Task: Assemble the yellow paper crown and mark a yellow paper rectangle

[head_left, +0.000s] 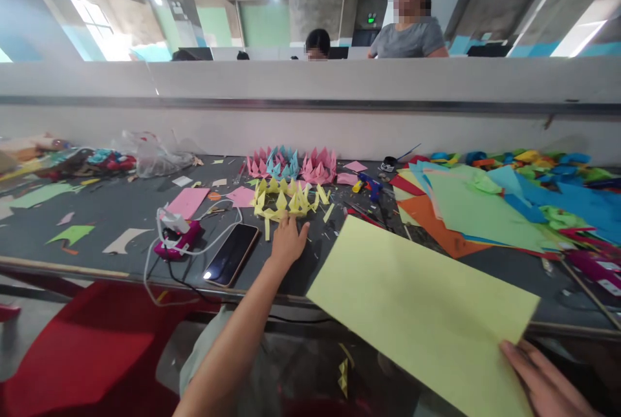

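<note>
My right hand (546,375), at the lower right, grips a pale yellow sheet of paper (422,307) by its near right corner. The sheet is tilted above the table's front edge. My left hand (289,240) reaches over the table with its thumb spread out, its fingertips at the near edge of a yellow folded paper crown (279,210). Whether they touch it I cannot tell. Behind that crown stand a pink paper crown (320,166) and a blue one (283,163).
A phone (231,255) and a magenta power strip (178,239) with white cables lie left of my arm. A blue glue gun (371,185) rests near stacked coloured paper (485,203). Paper scraps litter the table (140,210). A red chair (92,352) stands below; people are beyond the partition (204,81).
</note>
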Tool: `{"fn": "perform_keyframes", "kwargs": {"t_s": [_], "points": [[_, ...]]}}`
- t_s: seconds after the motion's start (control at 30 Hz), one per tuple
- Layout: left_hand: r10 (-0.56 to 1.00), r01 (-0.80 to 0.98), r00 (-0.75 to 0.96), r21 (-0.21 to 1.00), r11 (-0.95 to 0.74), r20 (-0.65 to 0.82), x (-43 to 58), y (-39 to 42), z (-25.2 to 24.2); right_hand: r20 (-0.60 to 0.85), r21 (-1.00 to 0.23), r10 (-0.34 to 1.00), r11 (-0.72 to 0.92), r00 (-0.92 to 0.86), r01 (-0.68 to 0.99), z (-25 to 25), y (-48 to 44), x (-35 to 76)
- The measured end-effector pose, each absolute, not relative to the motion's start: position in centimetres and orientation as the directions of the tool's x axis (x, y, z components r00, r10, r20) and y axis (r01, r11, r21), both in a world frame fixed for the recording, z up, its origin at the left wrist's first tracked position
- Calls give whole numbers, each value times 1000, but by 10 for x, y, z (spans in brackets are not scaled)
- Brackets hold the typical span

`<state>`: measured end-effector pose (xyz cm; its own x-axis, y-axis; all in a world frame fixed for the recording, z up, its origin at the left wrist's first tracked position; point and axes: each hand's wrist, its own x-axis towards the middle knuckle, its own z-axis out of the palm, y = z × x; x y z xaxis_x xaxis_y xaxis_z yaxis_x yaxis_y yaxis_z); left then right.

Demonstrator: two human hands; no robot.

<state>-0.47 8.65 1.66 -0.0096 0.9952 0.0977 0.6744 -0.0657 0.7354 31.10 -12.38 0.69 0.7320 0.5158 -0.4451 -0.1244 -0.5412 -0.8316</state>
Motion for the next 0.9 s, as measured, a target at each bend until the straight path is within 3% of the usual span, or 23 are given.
{"fn": "perform_keyframes", "kwargs": {"t_s": [0.23, 0.4, 0.53, 0.67, 0.77, 0.9], "points": [[959, 322, 179, 935, 152, -218, -25, 65, 34, -445, -895, 783, -365, 435, -258, -19, -86, 262], [903, 109, 255, 938, 328, -346, -44, 54, 43, -262, -917, 937, -167, 230, -362, -4, -66, 234], [927, -78, 125, 927, 366, -355, -35, 52, 36, -142, -986, 990, -140, 15, -93, 16, -30, 204], [936, -230, 83, 907, 353, -343, -21, 52, 30, -41, -998, 999, -40, -13, 38, 20, 13, 176], [934, -296, 126, 886, 357, -334, -17, 51, 31, -98, -995, 993, -95, -72, 42, 20, 33, 167], [939, -397, 118, 851, 343, -323, -17, 51, 32, -256, -954, 961, -268, -102, -131, 19, 41, 168]]}}
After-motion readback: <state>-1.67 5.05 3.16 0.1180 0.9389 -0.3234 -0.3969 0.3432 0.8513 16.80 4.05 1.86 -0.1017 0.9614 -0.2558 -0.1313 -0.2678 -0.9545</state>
